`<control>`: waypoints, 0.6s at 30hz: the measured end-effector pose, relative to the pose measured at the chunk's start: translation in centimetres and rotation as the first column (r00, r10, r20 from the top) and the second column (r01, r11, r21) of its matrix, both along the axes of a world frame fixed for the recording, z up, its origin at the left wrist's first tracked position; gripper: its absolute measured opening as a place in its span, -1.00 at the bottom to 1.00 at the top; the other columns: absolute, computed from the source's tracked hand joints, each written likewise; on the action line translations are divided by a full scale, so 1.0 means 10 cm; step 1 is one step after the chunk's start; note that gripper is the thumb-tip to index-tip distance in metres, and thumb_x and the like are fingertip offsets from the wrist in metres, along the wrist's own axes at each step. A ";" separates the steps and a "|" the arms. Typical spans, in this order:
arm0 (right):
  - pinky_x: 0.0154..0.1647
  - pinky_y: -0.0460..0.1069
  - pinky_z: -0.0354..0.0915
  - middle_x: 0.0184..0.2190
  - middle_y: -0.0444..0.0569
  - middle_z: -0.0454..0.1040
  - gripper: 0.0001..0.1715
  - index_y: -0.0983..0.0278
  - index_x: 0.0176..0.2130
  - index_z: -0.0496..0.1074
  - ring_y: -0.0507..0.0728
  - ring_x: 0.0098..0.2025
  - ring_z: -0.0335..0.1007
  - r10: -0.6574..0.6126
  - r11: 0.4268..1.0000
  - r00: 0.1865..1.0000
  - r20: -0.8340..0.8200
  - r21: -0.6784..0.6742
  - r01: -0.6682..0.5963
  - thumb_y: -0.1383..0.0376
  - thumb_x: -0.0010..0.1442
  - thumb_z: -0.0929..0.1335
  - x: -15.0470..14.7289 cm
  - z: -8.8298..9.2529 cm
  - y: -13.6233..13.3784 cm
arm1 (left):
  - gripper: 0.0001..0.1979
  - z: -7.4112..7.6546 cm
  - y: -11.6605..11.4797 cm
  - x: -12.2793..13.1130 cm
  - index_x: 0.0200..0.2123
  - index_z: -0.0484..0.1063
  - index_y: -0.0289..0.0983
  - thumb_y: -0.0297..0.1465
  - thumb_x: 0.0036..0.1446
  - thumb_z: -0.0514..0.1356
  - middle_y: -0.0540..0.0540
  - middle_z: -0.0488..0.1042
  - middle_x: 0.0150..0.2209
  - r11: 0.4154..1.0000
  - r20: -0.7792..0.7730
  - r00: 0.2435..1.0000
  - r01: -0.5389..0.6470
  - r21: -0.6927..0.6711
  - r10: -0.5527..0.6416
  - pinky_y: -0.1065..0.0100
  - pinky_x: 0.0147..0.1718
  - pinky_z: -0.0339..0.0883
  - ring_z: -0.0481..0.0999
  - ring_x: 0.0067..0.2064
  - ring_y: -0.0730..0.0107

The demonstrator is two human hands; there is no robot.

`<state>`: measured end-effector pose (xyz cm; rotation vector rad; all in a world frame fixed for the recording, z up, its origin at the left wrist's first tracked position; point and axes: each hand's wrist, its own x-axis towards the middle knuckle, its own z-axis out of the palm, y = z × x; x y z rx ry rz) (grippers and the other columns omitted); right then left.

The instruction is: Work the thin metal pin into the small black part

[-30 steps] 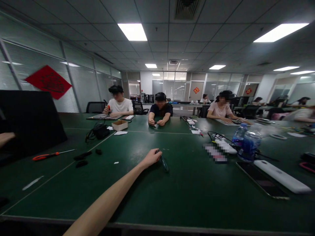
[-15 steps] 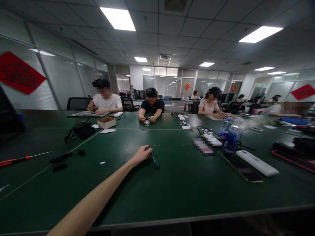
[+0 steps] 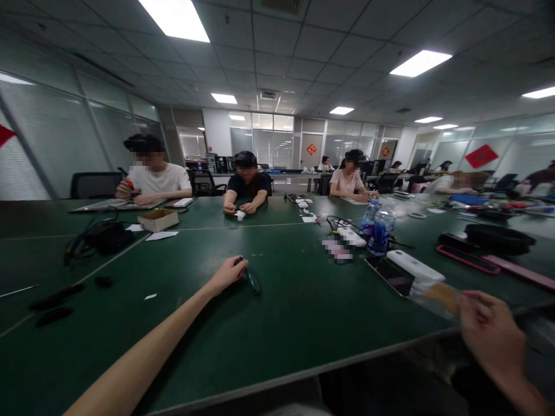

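Observation:
My left hand (image 3: 228, 274) rests over the green table, its fingers closed on one end of what looks like a pair of dark-rimmed glasses (image 3: 253, 281). A greenish lens-like part sticks out to the right of the fingers; the rest is hidden by them. At the lower right, past the table's front edge, my right hand (image 3: 492, 335) pinches a thin tan piece (image 3: 443, 297), blurred, with clear plastic (image 3: 427, 294) around it. Just beyond that plastic lie a dark-screened phone (image 3: 390, 275) and a long white case (image 3: 415, 266).
Two water bottles (image 3: 381, 231) stand at centre right beside a white device (image 3: 351, 236) with cables. A black pouch (image 3: 498, 238) lies far right. Leftward are a cardboard box (image 3: 158, 220), a cabled black item (image 3: 106, 237) and dark pieces (image 3: 54, 315). Several people sit across the table.
My right hand has come into view at the lower right with the tan piece and plastic. The view has turned right; my left hand still grips the glasses.

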<state>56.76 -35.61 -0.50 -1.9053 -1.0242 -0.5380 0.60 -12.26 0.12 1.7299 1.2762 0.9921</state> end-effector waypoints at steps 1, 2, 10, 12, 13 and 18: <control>-0.32 0.05 0.20 -0.28 0.18 0.44 -0.53 0.26 -0.06 0.29 0.23 -0.32 0.40 -0.032 0.999 0.999 -0.026 0.007 0.032 0.00 0.23 0.16 0.12 0.03 0.09 | -0.60 0.00 0.00 0.00 -0.47 0.28 -0.30 -0.04 0.02 0.04 0.04 0.25 -0.60 1.000 0.008 1.000 0.006 0.000 -0.006 0.48 -0.62 0.03 0.21 -0.60 0.51; -0.35 0.04 0.18 -0.34 0.16 0.45 -0.53 0.28 -0.08 0.29 0.22 -0.36 0.39 -0.070 0.997 0.996 -0.050 0.010 0.071 0.00 0.22 0.16 0.24 0.04 0.17 | -0.60 0.00 0.00 0.00 -0.46 0.28 -0.30 -0.04 0.02 0.04 0.04 0.26 -0.60 1.000 0.016 1.000 0.022 -0.001 -0.022 0.48 -0.62 0.04 0.21 -0.60 0.51; -0.36 0.04 0.09 -0.34 0.24 0.38 -0.45 0.45 -0.05 0.30 0.25 -0.31 0.35 -0.274 0.961 0.959 -0.069 -0.060 0.270 0.05 0.24 0.15 1.17 -0.14 0.50 | -0.61 0.02 -0.01 0.00 -0.45 0.29 -0.30 -0.06 0.03 0.05 0.03 0.26 -0.58 0.999 0.014 0.999 0.035 -0.029 -0.035 0.49 -0.63 0.05 0.22 -0.59 0.50; -0.36 0.04 0.08 -0.32 0.28 0.37 -0.45 0.47 -0.04 0.30 0.26 -0.27 0.35 -0.316 0.946 0.945 -0.088 -0.105 0.307 0.07 0.26 0.13 1.32 -0.11 0.57 | -0.62 0.02 -0.01 0.00 -0.46 0.29 -0.30 -0.06 0.04 0.05 0.04 0.25 -0.59 0.999 0.013 0.999 0.040 -0.023 -0.039 0.49 -0.62 0.05 0.22 -0.59 0.51; -0.36 0.05 0.07 -0.31 0.30 0.36 -0.45 0.48 -0.04 0.30 0.27 -0.26 0.34 -0.335 0.937 0.937 -0.102 -0.142 0.320 0.08 0.26 0.12 1.39 -0.09 0.60 | -0.62 0.01 0.00 0.00 -0.47 0.28 -0.29 -0.06 0.04 0.05 0.04 0.25 -0.60 0.999 0.009 0.999 0.035 -0.022 -0.035 0.49 -0.62 0.05 0.21 -0.59 0.51; -0.42 0.07 0.03 -0.33 0.40 0.34 -0.38 0.54 -0.10 0.33 0.31 -0.23 0.35 -0.359 0.913 0.926 -0.115 -0.249 0.323 0.03 0.24 0.12 1.66 0.02 0.76 | -0.60 0.01 0.01 -0.01 -0.46 0.30 -0.30 -0.05 0.03 0.06 0.03 0.27 -0.59 0.999 -0.007 0.999 0.032 -0.028 -0.032 0.49 -0.62 0.04 0.23 -0.59 0.51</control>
